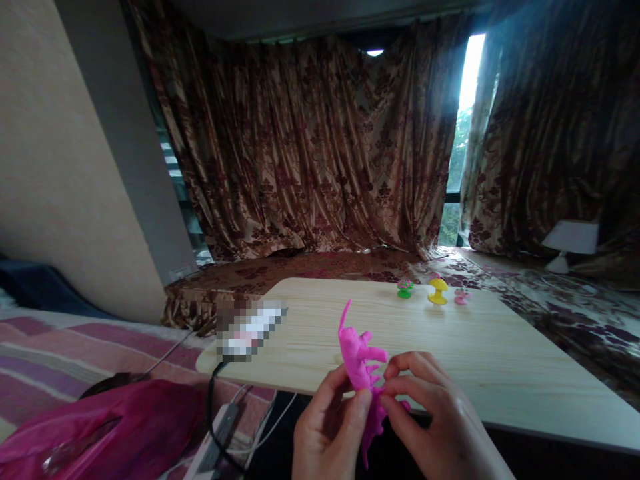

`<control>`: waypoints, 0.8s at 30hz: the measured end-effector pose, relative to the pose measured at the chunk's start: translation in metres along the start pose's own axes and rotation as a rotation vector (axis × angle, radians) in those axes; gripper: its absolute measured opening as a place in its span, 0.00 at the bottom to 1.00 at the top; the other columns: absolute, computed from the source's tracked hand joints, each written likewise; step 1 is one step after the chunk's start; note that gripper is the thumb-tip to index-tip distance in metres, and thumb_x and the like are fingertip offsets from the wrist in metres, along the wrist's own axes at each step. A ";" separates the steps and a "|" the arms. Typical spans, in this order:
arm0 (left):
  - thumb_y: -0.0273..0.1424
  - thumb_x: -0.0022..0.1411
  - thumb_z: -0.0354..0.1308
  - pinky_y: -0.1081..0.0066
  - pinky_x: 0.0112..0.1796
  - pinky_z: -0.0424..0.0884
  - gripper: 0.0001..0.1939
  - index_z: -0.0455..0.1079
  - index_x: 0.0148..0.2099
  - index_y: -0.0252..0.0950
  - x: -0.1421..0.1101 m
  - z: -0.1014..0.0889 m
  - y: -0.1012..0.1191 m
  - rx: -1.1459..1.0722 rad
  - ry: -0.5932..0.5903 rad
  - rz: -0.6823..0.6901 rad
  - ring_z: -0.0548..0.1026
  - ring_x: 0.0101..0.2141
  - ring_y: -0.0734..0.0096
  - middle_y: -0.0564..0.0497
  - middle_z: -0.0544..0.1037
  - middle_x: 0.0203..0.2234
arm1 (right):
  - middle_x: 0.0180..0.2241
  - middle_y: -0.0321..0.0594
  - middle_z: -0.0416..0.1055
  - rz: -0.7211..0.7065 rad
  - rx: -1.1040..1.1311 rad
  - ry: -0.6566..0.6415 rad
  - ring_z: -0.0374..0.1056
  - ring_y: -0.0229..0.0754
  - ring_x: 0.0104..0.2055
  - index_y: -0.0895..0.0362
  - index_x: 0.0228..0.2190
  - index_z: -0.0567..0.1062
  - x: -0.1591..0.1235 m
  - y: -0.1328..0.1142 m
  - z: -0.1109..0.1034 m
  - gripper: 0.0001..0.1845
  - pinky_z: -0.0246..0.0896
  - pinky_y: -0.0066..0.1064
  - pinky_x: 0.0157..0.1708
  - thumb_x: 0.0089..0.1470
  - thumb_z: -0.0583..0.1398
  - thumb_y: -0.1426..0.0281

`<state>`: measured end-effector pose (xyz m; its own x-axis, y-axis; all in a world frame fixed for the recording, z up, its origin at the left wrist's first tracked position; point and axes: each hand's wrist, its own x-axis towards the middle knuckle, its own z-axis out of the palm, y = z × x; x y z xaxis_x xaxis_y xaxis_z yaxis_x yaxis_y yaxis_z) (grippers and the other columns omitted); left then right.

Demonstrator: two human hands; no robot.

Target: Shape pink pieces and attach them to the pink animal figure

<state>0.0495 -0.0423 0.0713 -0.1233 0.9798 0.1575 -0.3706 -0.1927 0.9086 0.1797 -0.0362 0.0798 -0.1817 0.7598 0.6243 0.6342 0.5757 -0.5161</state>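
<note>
A bright pink clay figure (356, 360) with a thin tail-like strand at its top and several stubby limbs along its right side is held up over the table's near edge. My left hand (327, 427) is closed around its middle, thumb in front. From the right, the thumb and index finger of my right hand (435, 407) pinch at a small part on the figure's side; the fingertips hide that part. The lower end of the figure, partly covered by my fingers, tapers to a point.
On the wooden table's (310, 313) far side stand a green mushroom-like figure (405, 288), a yellow one (438, 291) and a pink one (462, 296). A blurred-out object (253, 330) with a black cable lies at the left. Beside the table are a power strip (215, 440) and a magenta bag (110, 427).
</note>
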 end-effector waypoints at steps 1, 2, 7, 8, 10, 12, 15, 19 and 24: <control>0.33 0.48 0.66 0.75 0.27 0.71 0.15 0.75 0.40 0.37 0.000 0.000 0.000 0.013 -0.010 -0.001 0.75 0.25 0.70 0.50 0.81 0.32 | 0.35 0.38 0.69 0.004 -0.009 0.005 0.65 0.42 0.40 0.53 0.26 0.75 0.000 0.000 0.002 0.09 0.64 0.35 0.38 0.51 0.57 0.77; 0.34 0.48 0.65 0.75 0.28 0.71 0.15 0.75 0.40 0.37 0.000 -0.001 -0.001 0.024 -0.019 -0.003 0.75 0.26 0.70 0.50 0.80 0.32 | 0.34 0.37 0.70 0.012 -0.019 0.002 0.66 0.42 0.39 0.53 0.25 0.75 0.000 0.001 0.002 0.09 0.64 0.35 0.38 0.51 0.57 0.77; 0.35 0.54 0.61 0.72 0.41 0.69 0.15 0.74 0.45 0.38 0.021 -0.013 0.002 0.125 -0.131 0.004 0.75 0.40 0.64 0.49 0.80 0.38 | 0.39 0.39 0.71 -0.100 -0.032 0.077 0.68 0.44 0.43 0.52 0.37 0.73 -0.007 0.014 -0.014 0.10 0.67 0.35 0.42 0.50 0.60 0.73; 0.35 0.56 0.59 0.71 0.43 0.68 0.16 0.74 0.46 0.38 0.030 -0.016 0.003 0.180 -0.203 0.009 0.74 0.41 0.64 0.48 0.79 0.38 | 0.42 0.40 0.71 -0.134 -0.042 0.116 0.67 0.44 0.45 0.52 0.42 0.71 -0.009 0.018 -0.022 0.14 0.66 0.35 0.44 0.51 0.60 0.72; 0.36 0.59 0.55 0.70 0.42 0.67 0.17 0.72 0.48 0.37 0.050 -0.022 0.008 0.338 -0.388 0.015 0.74 0.40 0.64 0.48 0.79 0.38 | 0.45 0.41 0.71 -0.132 -0.088 0.145 0.67 0.43 0.48 0.52 0.46 0.69 -0.012 0.025 -0.036 0.16 0.65 0.34 0.47 0.54 0.58 0.69; 0.36 0.60 0.53 0.71 0.37 0.66 0.17 0.72 0.48 0.35 0.071 -0.026 0.014 0.534 -0.597 0.038 0.73 0.36 0.66 0.48 0.78 0.36 | 0.44 0.41 0.72 -0.112 -0.120 0.129 0.68 0.43 0.47 0.52 0.44 0.71 -0.013 0.029 -0.045 0.14 0.66 0.32 0.46 0.55 0.58 0.66; 0.37 0.57 0.55 0.74 0.29 0.63 0.17 0.75 0.42 0.31 0.093 -0.028 0.023 0.600 -0.692 0.024 0.70 0.27 0.72 0.49 0.76 0.29 | 0.43 0.40 0.73 -0.075 -0.130 0.112 0.70 0.44 0.45 0.52 0.40 0.74 -0.012 0.031 -0.046 0.13 0.68 0.32 0.44 0.55 0.57 0.62; 0.37 0.54 0.58 0.75 0.26 0.60 0.15 0.77 0.39 0.32 0.103 -0.024 0.038 0.632 -0.792 0.028 0.65 0.24 0.75 0.53 0.74 0.24 | 0.41 0.40 0.74 -0.049 -0.136 0.075 0.71 0.45 0.44 0.53 0.37 0.76 -0.011 0.032 -0.040 0.13 0.69 0.31 0.43 0.55 0.57 0.60; 0.38 0.56 0.56 0.75 0.24 0.59 0.16 0.77 0.40 0.33 0.098 -0.018 0.054 0.644 -0.818 0.046 0.64 0.21 0.76 0.54 0.71 0.22 | 0.39 0.40 0.75 -0.084 -0.071 0.081 0.72 0.45 0.41 0.53 0.36 0.76 -0.011 0.038 -0.036 0.11 0.70 0.30 0.40 0.52 0.60 0.62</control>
<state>0.0005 0.0425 0.1284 0.6260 0.7555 0.1934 0.2093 -0.4016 0.8916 0.2330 -0.0337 0.0742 -0.1773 0.6811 0.7104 0.6714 0.6115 -0.4187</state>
